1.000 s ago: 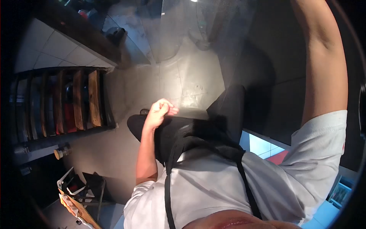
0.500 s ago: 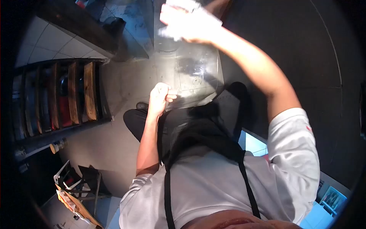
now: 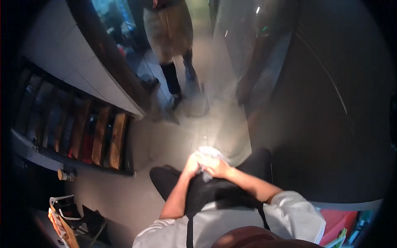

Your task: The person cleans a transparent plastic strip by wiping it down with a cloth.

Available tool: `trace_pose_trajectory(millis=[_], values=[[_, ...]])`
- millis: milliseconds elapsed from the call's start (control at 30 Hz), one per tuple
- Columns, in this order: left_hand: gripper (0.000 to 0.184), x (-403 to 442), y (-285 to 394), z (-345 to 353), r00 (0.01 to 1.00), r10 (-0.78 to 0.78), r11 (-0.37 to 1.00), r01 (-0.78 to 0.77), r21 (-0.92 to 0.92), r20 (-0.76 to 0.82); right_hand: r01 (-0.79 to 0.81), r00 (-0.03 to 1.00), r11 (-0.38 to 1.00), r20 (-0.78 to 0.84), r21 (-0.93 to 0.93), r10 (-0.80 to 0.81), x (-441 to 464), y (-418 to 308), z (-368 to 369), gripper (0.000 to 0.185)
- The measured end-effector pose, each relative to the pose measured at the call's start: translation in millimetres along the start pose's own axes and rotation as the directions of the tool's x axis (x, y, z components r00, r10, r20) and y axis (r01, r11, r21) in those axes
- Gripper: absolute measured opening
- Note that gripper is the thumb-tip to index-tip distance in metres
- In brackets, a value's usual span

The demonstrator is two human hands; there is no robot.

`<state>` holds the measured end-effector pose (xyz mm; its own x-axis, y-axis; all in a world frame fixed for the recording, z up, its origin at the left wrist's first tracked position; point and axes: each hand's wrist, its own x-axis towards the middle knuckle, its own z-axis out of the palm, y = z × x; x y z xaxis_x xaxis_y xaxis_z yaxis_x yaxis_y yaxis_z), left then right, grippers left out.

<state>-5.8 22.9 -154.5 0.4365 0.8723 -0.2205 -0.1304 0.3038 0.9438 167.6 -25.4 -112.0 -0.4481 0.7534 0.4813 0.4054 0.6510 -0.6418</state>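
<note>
White short-sleeved shirt (image 3: 295, 217) with black straps nearest, black apron (image 3: 211, 192) below. Left hand (image 3: 192, 166) and right hand (image 3: 216, 166) together in front of the apron, both clamped on a crumpled whitish cloth (image 3: 211, 152); glare and blur hide exact finger positions. Cloth bunched between the hands, lower end hanging below them. To the left, dark-framed rack with brown wooden slats (image 3: 118, 140). Farther off, a standing person in a brownish apron (image 3: 167, 35), blurred.
</note>
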Motion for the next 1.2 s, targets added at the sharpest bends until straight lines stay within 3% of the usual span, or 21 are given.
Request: trace_pose_trajectory(millis=[33,67,133,167,200,267,367,433,533,600,633,667,733,800,867,967,1067,1133,1200], values=[[0.026,-2.7,4.5,12.3,0.999,0.016,0.997,-0.012,0.071,-0.052,-0.023,1.0,0.998,0.018,-0.066,0.025,-5.2,-3.8,-1.6,0.053],[0.027,-10.9,18.0,26.2,0.999,-0.028,0.999,0.027,-0.042,-0.028,0.029,1.0,0.978,-0.005,-0.206,-0.031,-8.0,-6.4,-4.8,0.055],[0.025,-2.6,-20.9,18.6,0.999,0.043,0.999,-0.043,0.021,0.004,0.069,0.997,0.966,-0.027,-0.25,-0.078,-12.5,-6.5,-6.0,0.056],[0.027,3.1,-42.1,13.0,0.994,0.071,0.997,-0.068,-0.035,0.087,0.082,0.996,0.96,-0.018,-0.267,-0.09,-15.1,-8.4,-7.9,0.055],[0.028,-5.9,-32.9,20.7,0.998,0.008,0.999,-0.005,-0.041,0.063,0.088,0.996,0.955,-0.01,-0.282,-0.094,-19.3,-8.4,-7.8,0.055],[0.027,-21.1,-21.0,38.4,0.998,0.05,0.993,-0.045,-0.106,0.041,0.121,0.991,0.951,-0.019,-0.284,-0.132,-26.8,-10.9,-5.7,0.053],[0.028,-22.8,-32.4,29.4,0.999,-0.008,0.984,0.002,-0.176,-0.033,0.133,0.987,0.905,-0.029,-0.404,-0.158,-26.8,-4.3,-7.1,0.048],[0.029,-24.1,-35.0,29.4,0.995,-0.011,0.992,-0.002,-0.128,-0.104,0.151,0.977,0.884,-0.07,-0.442,-0.202,-26.2,1.7,-7.8,0.044],[0.033,-16.5,-33.3,16.6,0.998,-0.006,0.989,-0.003,-0.148,-0.063,0.093,0.991,0.903,-0.045,-0.419,-0.123,-9.4,26.5,-21.0,0.044],[0.036,-17.9,-26.8,13.0,1.0,-0.009,0.986,0.004,-0.169,-0.026,-0.009,0.984,0.767,-0.144,-0.642,-0.109,40.5,-2.8,-64.4,0.048],[0.038,-24.3,-11.6,19.0,1.0,-0.013,0.986,0.008,-0.166,-0.027,-0.084,0.976,0.95,-0.215,-0.301,0.018,54.9,35.9,-59.9,0.044],[0.04,-30.9,1.8,25.3,0.999,-0.019,0.986,0.013,-0.164,-0.03,-0.172,0.95,0.973,-0.289,-0.151,0.123,71.5,39.3,-73.1,0.04],[0.044,-41.2,10.3,32.7,1.0,-0.02,0.987,0.02,-0.157,-0.002,-0.29,0.823,0.949,-0.474,0.125,0.314,113.9,24.3,-114.2,0.031],[0.045,-45.5,9.4,38.5,1.0,0.005,0.987,-0.004,-0.159,0.005,-0.277,0.584,0.885,-0.666,0.373,0.464,163.8,-9.4,-168.4,0.024],[0.047,-45.8,2.0,39.2,0.999,-0.009,0.983,0.015,-0.181,0.035,-0.158,0.399,0.887,-0.793,0.434,0.46,203.8,-12.3,-210.0,0.028],[0.05,-45.0,-3.8,38.6,0.995,0.006,0.978,0.014,-0.206,0.097,-0.052,0.256,0.919,-0.884,0.391,0.391,240.9,-4.0,-265.4,0.037],[0.054,-37.8,-7.3,40.4,0.993,-0.051,0.989,0.064,-0.13,0.102,-0.041,0.319,0.917,-0.865,0.397,0.388,241.4,9.7,-312.4,0.048],[0.052,-34.2,-5.1,39.4,0.997,-0.017,0.994,0.024,-0.102,0.076,-0.024,0.47,0.899,-0.789,0.437,0.396,230.4,17.3,-330.2,0.057],[0.05,-20.2,-17.7,29.7,0.998,0.047,0.999,-0.047,-0.017,0.036,0.091,0.61,0.863,-0.712,0.497,0.346,210.5,19.2,-331.5,0.053]])
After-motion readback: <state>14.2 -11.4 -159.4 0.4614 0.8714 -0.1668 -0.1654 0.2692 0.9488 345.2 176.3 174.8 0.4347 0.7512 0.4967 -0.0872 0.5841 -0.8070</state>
